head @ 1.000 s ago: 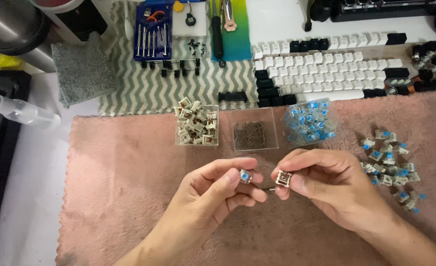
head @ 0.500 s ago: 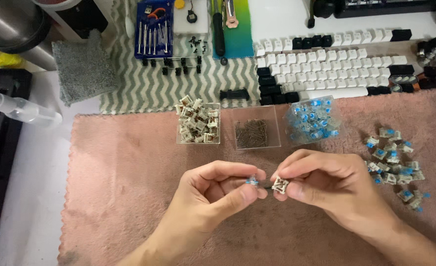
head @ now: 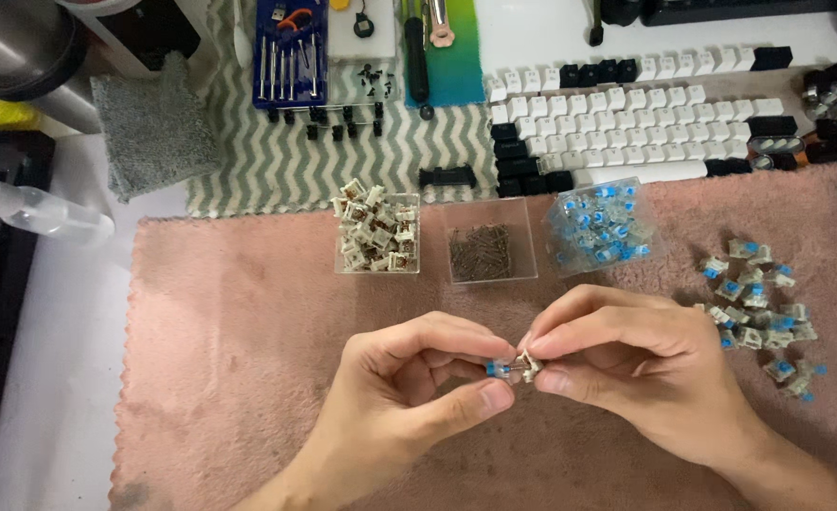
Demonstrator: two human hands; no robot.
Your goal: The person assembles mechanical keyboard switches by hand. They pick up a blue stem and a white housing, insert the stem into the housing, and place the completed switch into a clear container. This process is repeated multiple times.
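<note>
Left hand [head: 409, 388] is pinched, thumb and forefinger together, on a small blue switch part [head: 497, 369], which is held over the pink mat [head: 238, 341] on the desk. Right hand [head: 626, 364] is clamped on a pale switch housing [head: 530, 365], pressed against the blue part. Just beyond the hands, three clear boxes are set in a row: beige switches [head: 377, 235], dark springs [head: 481, 252], blue-topped pieces [head: 600, 227]. Loose switches [head: 759, 308] are heaped to the right.
</note>
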